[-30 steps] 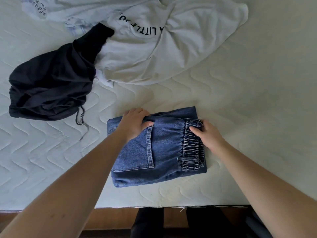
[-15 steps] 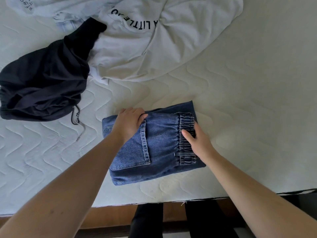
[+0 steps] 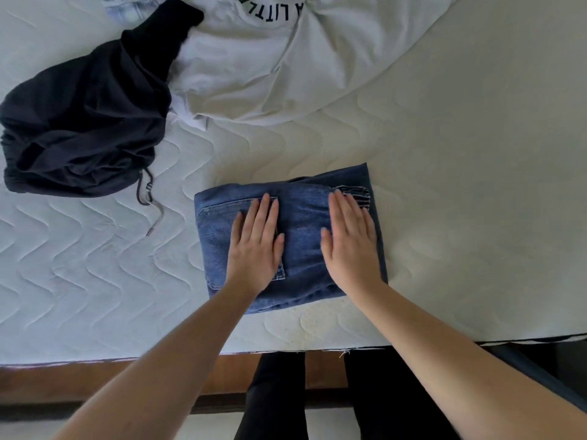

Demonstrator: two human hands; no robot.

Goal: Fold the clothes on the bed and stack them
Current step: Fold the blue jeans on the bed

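Folded blue jeans [image 3: 301, 223] lie as a compact rectangle near the front edge of the white quilted mattress [image 3: 444, 217]. My left hand [image 3: 257, 246] presses flat on the back pocket side, fingers straight. My right hand [image 3: 349, 242] lies flat on the elastic waistband side, fingers straight too. A crumpled black garment [image 3: 82, 122] with a drawstring sits at the left. A white T-shirt [image 3: 263, 65] with black lettering lies unfolded at the top, partly under the black garment.
The mattress's front edge [image 3: 190, 355] runs just below the jeans, with a wooden bed frame [image 3: 95, 379] beneath it. My dark-trousered legs [image 3: 276, 395] stand against the frame. Bare mattress stretches to the right of the jeans.
Both hands let go of the jeans' edges and now lie flat on top. The jeans sit slightly straighter, and the view has shifted down towards the bed edge.
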